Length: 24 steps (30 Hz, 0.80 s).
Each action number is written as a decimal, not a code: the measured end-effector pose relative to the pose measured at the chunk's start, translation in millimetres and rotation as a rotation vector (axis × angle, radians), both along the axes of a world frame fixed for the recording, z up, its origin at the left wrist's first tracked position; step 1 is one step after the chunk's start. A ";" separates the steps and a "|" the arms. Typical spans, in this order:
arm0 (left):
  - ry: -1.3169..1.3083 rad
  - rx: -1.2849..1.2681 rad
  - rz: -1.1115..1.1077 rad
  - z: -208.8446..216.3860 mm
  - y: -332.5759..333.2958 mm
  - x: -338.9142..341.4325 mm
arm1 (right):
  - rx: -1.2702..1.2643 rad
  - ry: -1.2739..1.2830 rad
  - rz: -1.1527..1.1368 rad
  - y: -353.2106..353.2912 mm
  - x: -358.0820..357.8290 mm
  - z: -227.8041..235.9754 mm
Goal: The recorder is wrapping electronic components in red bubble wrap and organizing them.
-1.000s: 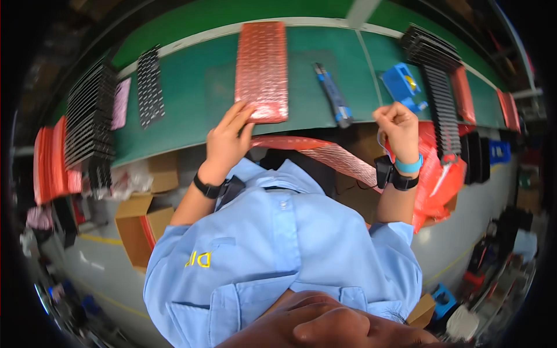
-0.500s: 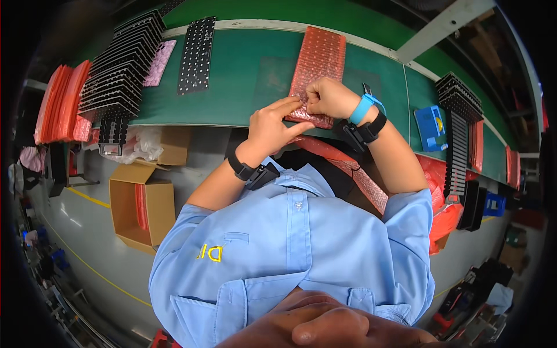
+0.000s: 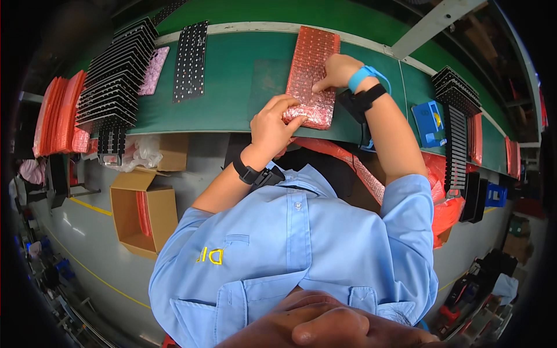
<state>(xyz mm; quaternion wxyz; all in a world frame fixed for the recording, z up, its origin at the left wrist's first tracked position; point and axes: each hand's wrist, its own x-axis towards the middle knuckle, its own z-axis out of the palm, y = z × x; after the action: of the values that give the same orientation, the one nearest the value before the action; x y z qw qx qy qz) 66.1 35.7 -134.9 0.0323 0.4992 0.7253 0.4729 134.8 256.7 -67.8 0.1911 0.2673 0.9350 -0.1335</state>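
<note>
A long red bubble-wrap bag (image 3: 310, 66) lies on the green bench in front of me, its near end close to the bench edge. Rows of pale dots show through it; whatever is inside cannot be made out clearly. My left hand (image 3: 270, 124) pinches the near left corner, with the thumb along the near end and the fingers on top. At the right edge, about halfway up, my right hand (image 3: 343, 71) is closed on the bag. Its thumb presses on the upper face, while the other fingers are partly hidden.
Left on the bench are a black dotted board (image 3: 190, 62), a pink bubble-wrap piece (image 3: 154, 71), stacked black boards (image 3: 110, 87) and red bags (image 3: 58, 116). A blue box (image 3: 428, 123) and black racks (image 3: 456, 139) stand right. An open carton (image 3: 156, 214) sits below.
My right hand has moved from the bag's near end up to its right edge, and its fist has loosened into a thumb-led grip. My left hand remains at the near left corner.
</note>
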 end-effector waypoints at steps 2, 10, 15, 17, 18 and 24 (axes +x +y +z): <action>0.046 -0.017 0.059 0.1 -2.3 1.6 | 0.052 0.078 -0.068 6.5 25.4 -1.5; -0.356 -0.083 -0.144 -10.6 7.6 -20.8 | -0.196 0.672 -0.186 -90.9 70.6 -25.5; -0.917 -0.053 -0.322 40.3 -2.0 -29.5 | -1.516 1.215 -1.036 -106.6 90.8 -34.4; -0.908 0.000 -0.345 46.5 -3.6 -17.1 | -1.504 1.312 -1.005 -99.1 113.0 -39.0; -0.924 0.022 -0.347 54.7 -7.2 -11.8 | -1.523 1.329 -0.942 -95.3 123.5 -40.2; -1.064 -0.106 -0.458 37.7 -36.4 -36.7 | -1.279 1.928 -0.645 -108.0 274.9 22.3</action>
<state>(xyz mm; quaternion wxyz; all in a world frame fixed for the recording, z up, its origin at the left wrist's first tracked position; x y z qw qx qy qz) 29.4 -0.8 -97.2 0.5185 0.3347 0.5056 0.6029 409.7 148.7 -45.5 -0.5315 0.1360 0.3478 -0.7603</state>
